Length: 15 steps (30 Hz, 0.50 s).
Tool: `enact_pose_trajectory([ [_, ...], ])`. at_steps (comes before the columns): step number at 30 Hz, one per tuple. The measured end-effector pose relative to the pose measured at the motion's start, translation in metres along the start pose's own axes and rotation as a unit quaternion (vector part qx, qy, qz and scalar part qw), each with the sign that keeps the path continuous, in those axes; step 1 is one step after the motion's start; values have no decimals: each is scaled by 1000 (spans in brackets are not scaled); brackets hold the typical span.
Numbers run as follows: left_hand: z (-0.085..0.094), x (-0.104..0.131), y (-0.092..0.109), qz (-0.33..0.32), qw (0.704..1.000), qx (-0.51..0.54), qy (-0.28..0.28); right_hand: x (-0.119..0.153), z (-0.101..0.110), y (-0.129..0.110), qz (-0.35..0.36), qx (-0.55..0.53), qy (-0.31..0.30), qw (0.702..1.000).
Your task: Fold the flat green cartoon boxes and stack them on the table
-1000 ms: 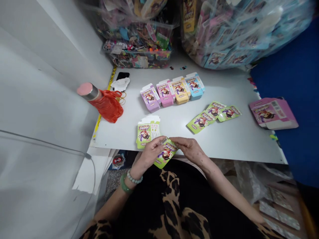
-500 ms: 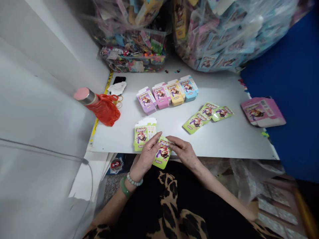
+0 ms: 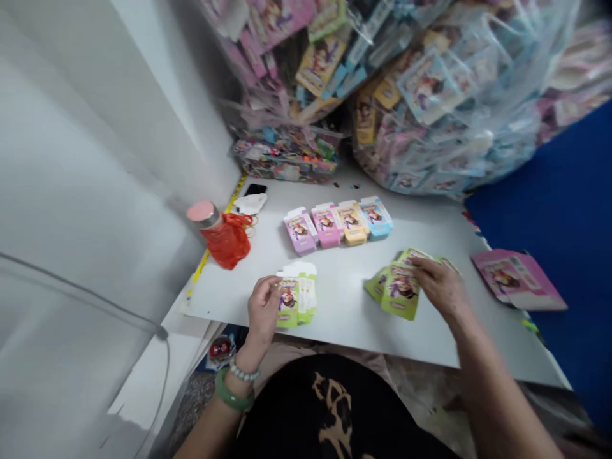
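My left hand [image 3: 264,309] has its fingers closed at the left edge of the flat green cartons [image 3: 306,296] near the table's front edge. My right hand [image 3: 440,284] pinches the top of a green packet [image 3: 400,296], held over other green packets [image 3: 376,284] at the right. Behind them stands a row of small boxes: purple [image 3: 301,233], pink [image 3: 326,226], yellow [image 3: 352,223] and blue [image 3: 376,218]. Whether my left fingers grip a carton or only touch it is hard to make out.
A bottle with a pink lid [image 3: 203,211] in a red bag [image 3: 229,242] stands at the left, near a white tissue [image 3: 250,203] and a black phone [image 3: 255,189]. Large clear bags of boxes [image 3: 444,121] fill the back. A pink carton [image 3: 519,277] lies far right.
My right hand has moved right with a green packet to the other packets. My left hand has moved away from it to the green cartons. The view has shifted.
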<state>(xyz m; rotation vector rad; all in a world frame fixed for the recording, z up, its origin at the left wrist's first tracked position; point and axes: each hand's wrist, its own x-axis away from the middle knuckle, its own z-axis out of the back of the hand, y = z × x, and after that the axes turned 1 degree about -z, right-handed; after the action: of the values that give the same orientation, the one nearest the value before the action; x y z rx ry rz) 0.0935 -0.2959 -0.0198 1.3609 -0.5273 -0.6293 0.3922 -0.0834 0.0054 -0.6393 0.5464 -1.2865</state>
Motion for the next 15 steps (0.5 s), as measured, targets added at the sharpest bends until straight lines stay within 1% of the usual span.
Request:
enact_pose_trajectory([
  [1,7,-5,-8,9,999,-10,40,-12,4,1,19,85,40,995],
  [2,13,-9,-17,18,997,-19,71,-22,4,-3,34,139,68,987],
  [3,17,-12,-27,27,995,-28,90,-29,0,-11,49,166,86,981],
  [4,20,-14,-36,36,994,-38,98,-35,-9,-25,68,167,88,980],
  [5,21,-15,-44,40,993,-52,98,-39,-22,-42,94,151,72,981],
  [6,20,-15,-50,40,993,-70,90,-43,-38,-64,126,129,43,983],
  [7,20,-14,-56,34,992,-92,80,-47,-58,-88,173,114,5,978],
  [8,19,-13,-60,26,991,-114,71,-52,-79,-113,227,108,-42,967],
  [9,18,-11,-64,15,989,-132,62,-58,-101,-139,264,114,-84,954],
  [11,18,-8,-69,-3,988,-146,55,-75,-146,-189,301,152,-168,926],
  [13,20,-6,-73,-12,989,-133,61,-93,-186,-231,315,187,-242,899],
  [15,23,-6,-77,-14,990,-119,71,-110,-219,-264,335,190,-277,880],
])
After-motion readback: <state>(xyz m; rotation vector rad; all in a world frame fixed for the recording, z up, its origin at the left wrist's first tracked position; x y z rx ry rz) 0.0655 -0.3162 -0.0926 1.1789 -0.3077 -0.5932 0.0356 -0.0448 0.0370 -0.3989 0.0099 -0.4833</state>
